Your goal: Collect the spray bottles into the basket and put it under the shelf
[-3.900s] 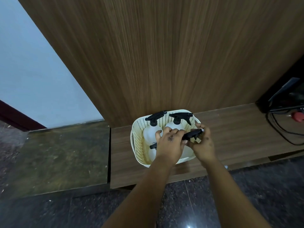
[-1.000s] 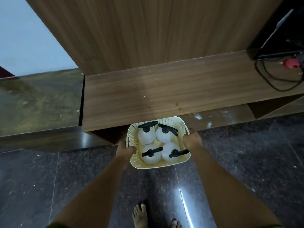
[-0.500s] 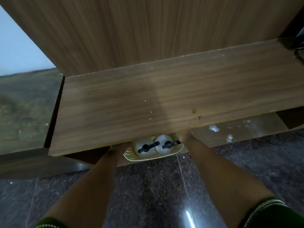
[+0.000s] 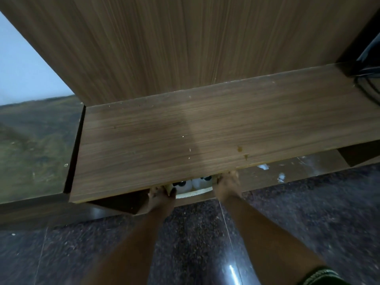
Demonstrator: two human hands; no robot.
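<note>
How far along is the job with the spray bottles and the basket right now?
Nearly finished. Done: the spray bottles sit inside the basket, though only two tops show. In hand: the left hand and right hand grip the basket's sides, and most of it is hidden beneath the wooden shelf; only its near rim shows. Left: push that rim under and let go.

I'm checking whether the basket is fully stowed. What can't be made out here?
- Head view: most of the basket and spray bottles, hidden by the shelf.
- Fingertips of the left hand and right hand, under the shelf edge.
- Whether the basket rests on the floor.
</note>
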